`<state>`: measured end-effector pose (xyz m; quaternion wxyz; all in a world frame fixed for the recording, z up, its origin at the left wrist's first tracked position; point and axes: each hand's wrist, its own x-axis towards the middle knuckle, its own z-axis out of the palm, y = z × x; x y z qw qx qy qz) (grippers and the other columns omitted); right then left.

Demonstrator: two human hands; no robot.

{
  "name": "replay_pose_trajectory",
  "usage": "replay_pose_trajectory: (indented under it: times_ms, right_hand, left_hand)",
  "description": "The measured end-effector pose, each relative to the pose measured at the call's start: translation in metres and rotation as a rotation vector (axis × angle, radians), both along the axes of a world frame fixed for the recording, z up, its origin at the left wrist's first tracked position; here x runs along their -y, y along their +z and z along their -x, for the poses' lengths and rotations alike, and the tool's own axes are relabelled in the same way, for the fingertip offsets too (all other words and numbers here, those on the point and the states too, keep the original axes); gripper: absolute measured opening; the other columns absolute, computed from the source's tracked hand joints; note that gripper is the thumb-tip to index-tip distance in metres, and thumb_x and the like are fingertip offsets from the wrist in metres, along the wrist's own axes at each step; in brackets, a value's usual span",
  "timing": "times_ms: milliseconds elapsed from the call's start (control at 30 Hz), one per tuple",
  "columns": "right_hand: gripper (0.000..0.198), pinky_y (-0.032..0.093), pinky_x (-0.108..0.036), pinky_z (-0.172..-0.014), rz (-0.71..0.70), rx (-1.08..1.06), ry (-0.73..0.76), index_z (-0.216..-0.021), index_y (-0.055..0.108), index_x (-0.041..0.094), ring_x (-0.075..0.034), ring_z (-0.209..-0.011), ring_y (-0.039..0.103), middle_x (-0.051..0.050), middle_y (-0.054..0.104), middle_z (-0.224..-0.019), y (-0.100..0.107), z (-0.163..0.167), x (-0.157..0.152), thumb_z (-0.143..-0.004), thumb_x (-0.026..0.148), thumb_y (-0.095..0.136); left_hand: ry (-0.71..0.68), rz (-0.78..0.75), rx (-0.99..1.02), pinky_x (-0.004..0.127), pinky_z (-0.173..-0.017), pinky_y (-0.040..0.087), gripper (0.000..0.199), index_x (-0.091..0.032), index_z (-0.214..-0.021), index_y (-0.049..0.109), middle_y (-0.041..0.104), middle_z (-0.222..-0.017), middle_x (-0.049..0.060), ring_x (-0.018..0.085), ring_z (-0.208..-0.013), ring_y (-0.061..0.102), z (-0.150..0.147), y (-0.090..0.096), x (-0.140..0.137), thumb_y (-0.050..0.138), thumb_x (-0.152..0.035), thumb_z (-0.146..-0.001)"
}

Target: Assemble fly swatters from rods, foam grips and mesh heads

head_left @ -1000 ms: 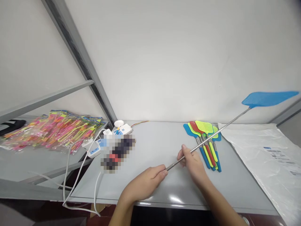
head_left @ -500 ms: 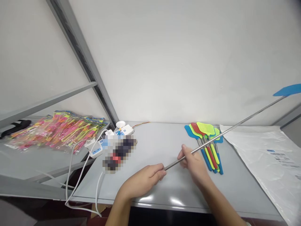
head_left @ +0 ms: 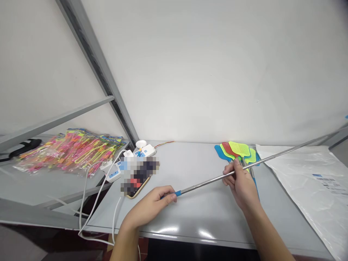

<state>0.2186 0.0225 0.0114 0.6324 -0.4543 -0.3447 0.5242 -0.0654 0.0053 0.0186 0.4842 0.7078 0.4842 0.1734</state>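
A long telescopic fly swatter [head_left: 206,182] with a metal rod stretches across the view, its far end rising to the right. Only a sliver of its blue head shows at the right edge. My left hand [head_left: 153,203] is closed around its blue handle. With thumb and fingers my right hand [head_left: 241,185] pinches the rod farther along. Beneath and behind the right hand lies a pile of swatters [head_left: 239,149] with blue, red and yellow-green heads, their handles partly hidden by that hand.
A white plastic mailing bag [head_left: 301,174] with a label lies at the right. On the left are a phone [head_left: 141,177], power strips [head_left: 112,172] with white cables [head_left: 87,181], and colourful packaged items [head_left: 78,150] on the neighbouring shelf. A metal post [head_left: 95,69] stands by the wall.
My right hand has slid right and up along the rod. My left hand has shifted left, uncovering part of the blue handle. The swatter's head has moved almost wholly out of view.
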Motion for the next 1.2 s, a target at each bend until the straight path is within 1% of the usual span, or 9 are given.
replay_pose_trajectory:
  times_ms: [167,333,500,600,733,833,1000,1067,1200]
  right_hand:
    - [0.05,0.035,-0.027,-0.049,0.02,0.077,0.056,-0.06,0.059,0.02,-0.011,-0.046,0.033,0.005,0.031,-0.047,-0.007,0.035,0.007,-0.089,0.058,0.045]
    - [0.042,0.045,-0.032,-0.079,-0.105,0.298,0.239,-0.095,0.074,0.024,-0.018,-0.078,0.055,-0.003,0.059,-0.078,-0.005,0.047,0.016,-0.089,0.054,0.047]
    - [0.048,0.047,-0.037,-0.088,-0.173,0.047,-0.046,-0.101,0.073,0.025,-0.022,-0.095,0.059,-0.007,0.066,-0.098,0.012,-0.014,-0.01,-0.09,0.058,0.04]
    - [0.042,0.045,-0.04,-0.094,-0.217,-0.058,-0.162,-0.092,0.075,0.022,-0.024,-0.103,0.061,-0.009,0.07,-0.099,0.013,-0.016,-0.016,-0.09,0.05,0.044]
    - [0.047,0.04,-0.042,-0.099,-0.133,0.02,0.149,-0.101,0.074,0.022,-0.026,-0.117,0.056,-0.01,0.069,-0.115,0.001,0.026,0.001,-0.094,0.051,0.037]
    - [0.049,0.038,-0.044,-0.101,-0.066,0.024,0.297,-0.115,0.068,0.023,-0.027,-0.12,0.054,-0.009,0.066,-0.122,-0.005,0.026,0.008,-0.093,0.054,0.036]
    - [0.043,0.046,-0.041,-0.092,-0.131,-0.174,-0.131,-0.102,0.07,0.024,-0.026,-0.114,0.059,-0.008,0.07,-0.111,0.003,-0.035,-0.012,-0.09,0.055,0.044]
    - [0.039,0.045,-0.04,-0.094,-0.173,-0.144,-0.249,-0.096,0.071,0.022,-0.026,-0.112,0.061,-0.008,0.072,-0.104,0.003,-0.035,-0.015,-0.09,0.053,0.047]
    - [0.044,0.04,-0.043,-0.099,-0.104,0.01,0.062,-0.1,0.071,0.019,-0.026,-0.11,0.061,-0.011,0.071,-0.108,-0.01,0.013,0.002,-0.092,0.053,0.044]
  left_hand:
    - [0.052,-0.005,0.041,0.023,-0.065,0.036,0.039,-0.017,-0.084,0.065,0.053,-0.069,-0.001,0.014,-0.067,0.045,-0.022,0.001,0.002,0.044,-0.049,-0.091]
    - [0.021,0.016,0.126,0.022,-0.058,0.031,0.038,-0.017,-0.086,0.065,0.043,-0.064,-0.004,0.012,-0.061,0.038,-0.041,0.001,0.003,0.042,-0.047,-0.092]
    - [0.06,0.02,0.025,0.022,-0.058,0.03,0.043,-0.016,-0.084,0.067,0.041,-0.063,-0.003,0.013,-0.062,0.036,-0.006,-0.001,0.004,0.043,-0.051,-0.091]
    - [0.065,0.005,0.017,0.022,-0.06,0.03,0.043,-0.017,-0.083,0.068,0.043,-0.065,-0.003,0.013,-0.063,0.037,0.003,-0.001,0.003,0.045,-0.052,-0.091]
    - [0.057,0.036,0.053,0.022,-0.058,0.029,0.041,-0.017,-0.082,0.067,0.038,-0.061,-0.005,0.012,-0.06,0.035,-0.005,-0.004,0.003,0.045,-0.051,-0.091]
    - [0.075,0.046,0.032,0.022,-0.058,0.028,0.041,-0.018,-0.084,0.068,0.038,-0.062,-0.005,0.012,-0.06,0.034,0.006,-0.006,0.003,0.046,-0.052,-0.091]
    - [0.112,0.046,-0.021,0.023,-0.058,0.029,0.043,-0.018,-0.082,0.069,0.042,-0.064,-0.003,0.012,-0.061,0.034,0.036,-0.006,0.003,0.048,-0.055,-0.088]
    - [0.108,0.057,-0.016,0.023,-0.056,0.028,0.044,-0.017,-0.082,0.07,0.041,-0.062,-0.004,0.012,-0.059,0.033,0.033,-0.006,0.002,0.048,-0.055,-0.088]
    - [0.078,0.075,0.036,0.022,-0.053,0.025,0.046,-0.016,-0.082,0.068,0.034,-0.059,-0.005,0.011,-0.056,0.031,0.009,-0.011,0.001,0.046,-0.056,-0.089]
